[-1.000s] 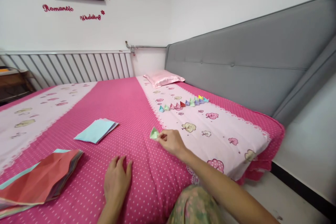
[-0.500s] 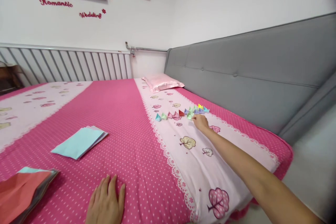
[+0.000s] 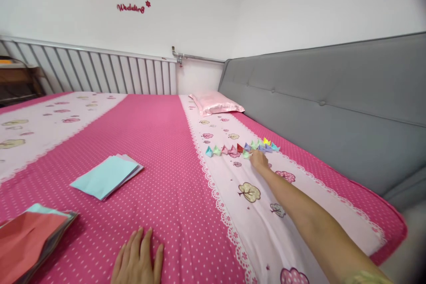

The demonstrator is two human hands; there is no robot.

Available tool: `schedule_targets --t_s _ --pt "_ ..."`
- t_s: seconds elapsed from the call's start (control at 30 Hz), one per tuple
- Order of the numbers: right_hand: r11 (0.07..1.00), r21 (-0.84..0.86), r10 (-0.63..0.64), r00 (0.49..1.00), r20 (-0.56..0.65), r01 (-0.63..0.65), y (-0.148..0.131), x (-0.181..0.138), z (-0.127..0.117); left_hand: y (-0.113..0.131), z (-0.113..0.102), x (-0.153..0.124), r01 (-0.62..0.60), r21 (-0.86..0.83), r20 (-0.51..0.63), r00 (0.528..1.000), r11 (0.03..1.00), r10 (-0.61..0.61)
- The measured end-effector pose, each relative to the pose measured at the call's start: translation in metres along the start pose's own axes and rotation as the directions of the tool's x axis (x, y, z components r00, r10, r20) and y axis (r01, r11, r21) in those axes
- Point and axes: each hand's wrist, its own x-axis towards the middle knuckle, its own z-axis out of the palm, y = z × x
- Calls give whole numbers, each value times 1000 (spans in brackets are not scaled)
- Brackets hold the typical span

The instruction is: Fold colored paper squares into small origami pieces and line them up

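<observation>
Small folded paper boats in several colours stand in a crooked row on the pale printed band of the bedspread, among them a red paper boat [image 3: 240, 147] and a yellow paper boat [image 3: 266, 141]. My right hand [image 3: 259, 159] reaches out to the near side of the row. Its fingers are closed at a light green paper boat [image 3: 246, 154], partly hiding it. My left hand [image 3: 138, 259] lies flat on the pink bedspread [image 3: 186, 213] at the bottom of the view, fingers spread, holding nothing.
A stack of light blue paper [image 3: 108, 175] lies left of centre. Nearer, at the left edge, is another stack topped with red paper [image 3: 28, 242]. A pink pillow [image 3: 215, 103] rests at the far end, beside the grey headboard [image 3: 333, 97]. A radiator [image 3: 109, 71] lines the back wall.
The view has shifted, so the scene sits differently in frame. The light green boat has moved slightly left and nearer relative to the row, with my right hand at it. My left hand stays flat.
</observation>
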Motion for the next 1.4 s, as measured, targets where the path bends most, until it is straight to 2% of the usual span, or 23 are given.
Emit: schedule_targets --t_s 0.13,0.23,0.37,0.47,0.6,0.83,1.0,1.23,1.4 --pt "1000 12 -21 996 -82 22 2 -31 -6 9 -10 3 47 86 11 999 995 -48" --pt "998 22 -53 994 -97 56 20 -73 -14 14 -17 7 76 129 37 996 989 -82" --pt "991 -6 -136 990 -43 135 60 -150 -19 19 -27 10 70 140 21 997 988 -74" --pt "984 -42 -175 984 25 176 87 -210 -10 21 -34 8 48 113 -11 999 993 -47" --pt "969 -126 -202 974 106 214 109 -260 7 26 -39 -7 55 65 4 998 996 -55" --pt "969 -158 -165 973 160 190 117 -269 11 37 -55 -50 116 -4 107 988 993 -114" --pt "969 -155 -163 972 167 190 119 -268 14 39 -62 -59 160 -33 188 970 987 -151" --pt "969 -184 -145 981 126 167 122 -263 26 41 -55 -63 135 -35 82 988 990 -131" --pt "968 -208 -116 984 137 143 127 -262 30 43 -56 -66 134 -86 69 989 987 -128"
